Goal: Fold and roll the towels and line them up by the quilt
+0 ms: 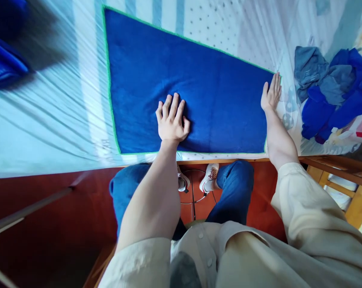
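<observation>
At the bottom of the view, closest to the camera, a beige buttoned shirt (199, 250) covers the person's body, its loose sleeves ending near the elbows. Just beyond it are blue jeans (233, 188), with two white shoes (210, 176) between the knees on a red tiled floor (187, 212). To the left, a pale pole (33, 204) slants across the darker part of the floor.

Past the knees runs a wooden rail (229, 161), and behind it a patterned sheet (49, 132) spreads out. On the sheet, close to its front edge, lies a blue cloth (223, 100) with a green stitched border, laid flat and looking broader on the left than on the right.

The left hand (171, 122) rests palm down on the cloth, fingers spread and gripping nothing; small folds rise around its fingertips. Farther along, the right hand (271, 94) lies flat at the cloth's right end, fingers straight and close together, thumb apart, with no hold on anything.

To the right of that hand, well apart from the cloth, sits a rumpled heap of blue and grey clothes (334, 86). At the far left is another blue item (3, 62), partly cut off.
</observation>
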Motion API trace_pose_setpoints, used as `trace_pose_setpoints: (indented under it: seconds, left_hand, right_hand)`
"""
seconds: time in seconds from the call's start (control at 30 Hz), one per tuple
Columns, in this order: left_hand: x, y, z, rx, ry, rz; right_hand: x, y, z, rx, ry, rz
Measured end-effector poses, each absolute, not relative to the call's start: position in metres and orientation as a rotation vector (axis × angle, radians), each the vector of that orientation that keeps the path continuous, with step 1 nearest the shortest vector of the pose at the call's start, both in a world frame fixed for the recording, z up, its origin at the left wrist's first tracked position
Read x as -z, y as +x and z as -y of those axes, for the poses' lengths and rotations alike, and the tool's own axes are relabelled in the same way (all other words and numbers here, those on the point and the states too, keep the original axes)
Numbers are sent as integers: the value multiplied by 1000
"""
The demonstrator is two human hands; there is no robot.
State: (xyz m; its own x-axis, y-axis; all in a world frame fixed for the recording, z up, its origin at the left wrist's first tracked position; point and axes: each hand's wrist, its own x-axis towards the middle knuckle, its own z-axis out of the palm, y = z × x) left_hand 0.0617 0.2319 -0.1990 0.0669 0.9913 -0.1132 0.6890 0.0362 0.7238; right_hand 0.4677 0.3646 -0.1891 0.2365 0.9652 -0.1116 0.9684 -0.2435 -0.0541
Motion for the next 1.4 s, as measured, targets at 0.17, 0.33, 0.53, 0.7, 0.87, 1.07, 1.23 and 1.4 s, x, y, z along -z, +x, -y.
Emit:
trace_pose_setpoints:
  seconds: [0.17,0.33,0.53,0.7,0.87,1.07,1.23,1.4]
  left_hand:
    - [200,60,-232,-567,1716,-1685]
    - [200,59,-231,-531,1750,-1673]
    - [199,56,-232,-482,1789,-1676]
    - [191,58,-234,-362,1861,-1697]
    - [171,66,-231,-229,1902,-1765]
    - [158,89,-207,-253,1986,-1633]
    - [166,124,-130,-229,2092,-1262]
    - [168,126,-77,-140,2142,-1233]
  right_hand:
    - [200,475,-368,124,2415,-2061]
    - [209,457,-309,109,2575,-2216]
    - [208,426,-196,271,2457,-2149]
    - [212,430,-194,331,2583,-2065]
    - [213,419,-192,441,2681,-2000]
    - [211,360,-129,690,2758,-2027]
    - [193,291,-68,1054,2787,-2046]
    - [176,257,-45,1360,2896,-2040]
